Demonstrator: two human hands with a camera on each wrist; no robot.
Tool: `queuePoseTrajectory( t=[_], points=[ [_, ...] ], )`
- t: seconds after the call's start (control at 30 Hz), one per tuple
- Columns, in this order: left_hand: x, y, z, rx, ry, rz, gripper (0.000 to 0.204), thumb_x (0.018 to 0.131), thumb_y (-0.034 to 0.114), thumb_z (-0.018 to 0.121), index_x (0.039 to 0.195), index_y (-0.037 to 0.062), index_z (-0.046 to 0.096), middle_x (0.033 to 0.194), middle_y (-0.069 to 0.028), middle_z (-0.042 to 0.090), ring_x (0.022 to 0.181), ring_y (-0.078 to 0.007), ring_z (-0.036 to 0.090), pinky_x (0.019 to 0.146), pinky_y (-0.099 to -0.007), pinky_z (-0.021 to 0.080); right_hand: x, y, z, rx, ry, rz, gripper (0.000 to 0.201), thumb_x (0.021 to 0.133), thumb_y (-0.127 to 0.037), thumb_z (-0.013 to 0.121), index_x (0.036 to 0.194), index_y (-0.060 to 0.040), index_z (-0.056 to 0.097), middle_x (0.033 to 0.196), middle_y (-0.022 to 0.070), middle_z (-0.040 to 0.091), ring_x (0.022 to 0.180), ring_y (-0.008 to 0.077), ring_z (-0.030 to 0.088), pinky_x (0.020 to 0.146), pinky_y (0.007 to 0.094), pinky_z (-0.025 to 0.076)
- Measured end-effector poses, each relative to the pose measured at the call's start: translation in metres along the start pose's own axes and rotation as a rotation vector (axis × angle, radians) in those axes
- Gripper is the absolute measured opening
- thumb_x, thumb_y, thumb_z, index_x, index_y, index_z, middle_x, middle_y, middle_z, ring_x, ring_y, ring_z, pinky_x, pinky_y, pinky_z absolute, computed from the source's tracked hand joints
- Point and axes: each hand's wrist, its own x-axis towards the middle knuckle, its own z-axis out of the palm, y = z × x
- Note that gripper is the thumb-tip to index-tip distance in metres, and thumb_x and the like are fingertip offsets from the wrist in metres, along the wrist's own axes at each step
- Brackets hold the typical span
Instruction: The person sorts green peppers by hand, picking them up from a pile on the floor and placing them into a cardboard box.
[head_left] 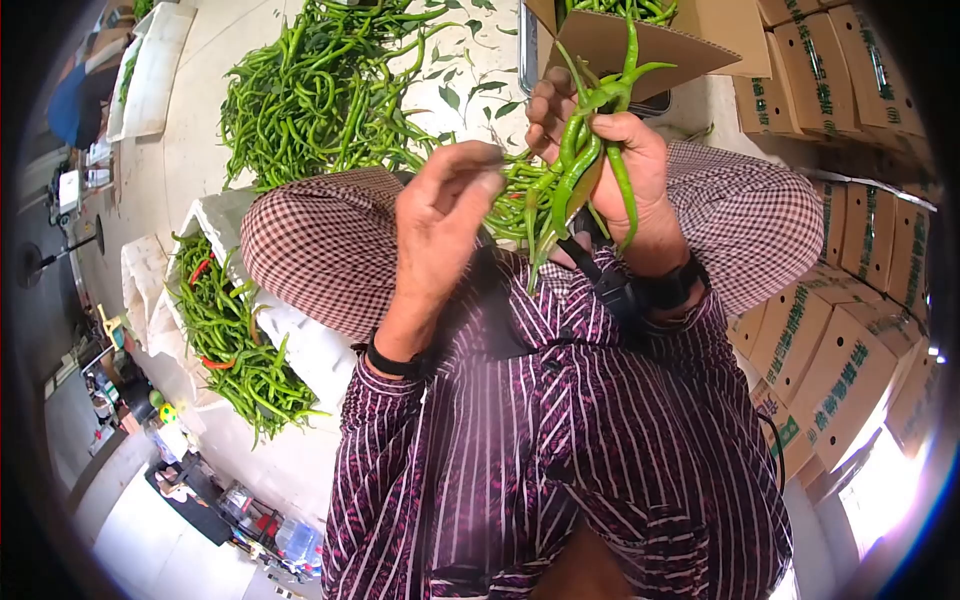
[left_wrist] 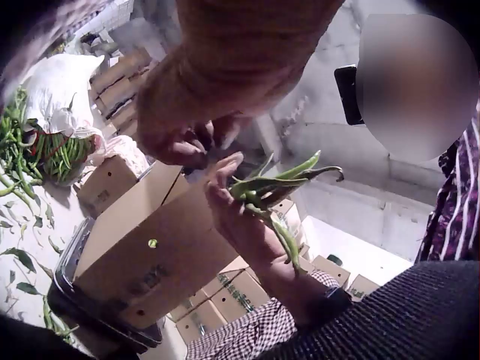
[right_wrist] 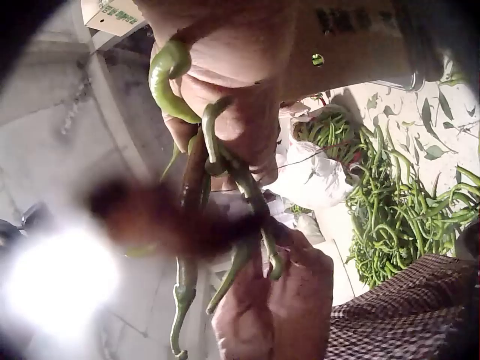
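Several long green chili peppers (head_left: 580,160) lie in a loose bunch in my right hand (head_left: 640,170), held with the thumb across them, tips and stems sticking out. In the right wrist view, a curved chili pepper (right_wrist: 166,82) bends out beside the palm of that hand. My left hand (head_left: 440,220) hovers to the left of the bunch, fingers bent and slightly blurred, with no pepper showing between thumb and fingers. From the left wrist, the bunched chili peppers (left_wrist: 274,187) stand just below the left fingers (left_wrist: 187,150).
A large heap of green chili peppers (head_left: 320,110) covers the floor ahead, with loose leaves (head_left: 450,97) beside it. An opened cardboard box (head_left: 640,50) with peppers stands beyond the right hand. White sacking (head_left: 290,340) with more peppers lies left; stacked cartons (head_left: 840,370) line the right.
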Motion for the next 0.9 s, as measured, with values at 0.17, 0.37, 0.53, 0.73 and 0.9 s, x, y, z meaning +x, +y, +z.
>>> queuePoseTrajectory(
  t=[0.17, 0.37, 0.53, 0.73, 0.9],
  points=[
    [0.009, -0.018, 0.008, 0.278, -0.216, 0.110, 0.031, 0.083, 0.003, 0.063, 0.113, -0.0011, 0.058, 0.091, -0.0070, 0.065, 0.083, -0.0146, 0.062, 0.077, -0.0282, 0.050, 0.001, 0.008, 0.005, -0.060, 0.086, 0.002, 0.048, 0.080, -0.005, 0.047, 0.126, 0.0088, 0.043, 0.127, 0.0246, 0.051, 0.120, 0.0340, 0.051, 0.106, 0.0443, 0.039],
    [0.009, -0.015, 0.002, 0.235, 0.044, 0.041, 0.008, 0.087, 0.003, 0.060, 0.094, 0.0004, 0.058, 0.079, -0.0018, 0.061, 0.070, -0.0092, 0.056, 0.065, -0.0236, 0.046, -0.003, 0.003, -0.003, -0.084, 0.146, 0.003, 0.041, 0.079, 0.000, 0.050, 0.119, 0.0071, 0.050, 0.118, 0.0232, 0.056, 0.113, 0.0331, 0.055, 0.100, 0.0456, 0.044],
    [0.011, -0.012, -0.008, 0.232, 0.149, 0.080, 0.012, 0.088, 0.002, 0.059, 0.100, -0.0021, 0.058, 0.087, -0.0050, 0.062, 0.081, -0.0099, 0.058, 0.076, -0.0234, 0.047, -0.007, 0.004, -0.005, -0.108, 0.170, -0.012, 0.035, 0.081, 0.000, 0.053, 0.115, 0.0047, 0.052, 0.100, 0.0175, 0.063, 0.090, 0.0277, 0.063, 0.083, 0.0424, 0.052],
    [0.006, 0.007, 0.006, 0.010, 0.019, 0.036, 0.033, 0.086, 0.007, 0.066, 0.116, -0.0039, 0.058, 0.098, -0.0071, 0.064, 0.093, -0.0141, 0.059, 0.088, -0.0263, 0.045, -0.007, 0.006, 0.005, -0.216, 0.243, -0.027, 0.029, 0.084, -0.001, 0.055, 0.113, 0.0024, 0.054, 0.095, 0.0133, 0.062, 0.081, 0.0216, 0.062, 0.079, 0.0368, 0.053],
    [0.012, 0.015, 0.016, 0.088, 0.092, 0.048, 0.019, 0.089, 0.007, 0.062, 0.104, -0.0036, 0.059, 0.086, -0.0046, 0.061, 0.079, -0.0107, 0.056, 0.074, -0.0239, 0.045, -0.017, 0.002, 0.022, -0.383, 0.290, 0.016, 0.032, 0.086, -0.002, 0.055, 0.117, 0.0042, 0.050, 0.094, 0.0123, 0.059, 0.078, 0.0181, 0.059, 0.074, 0.0326, 0.053]
  ],
)
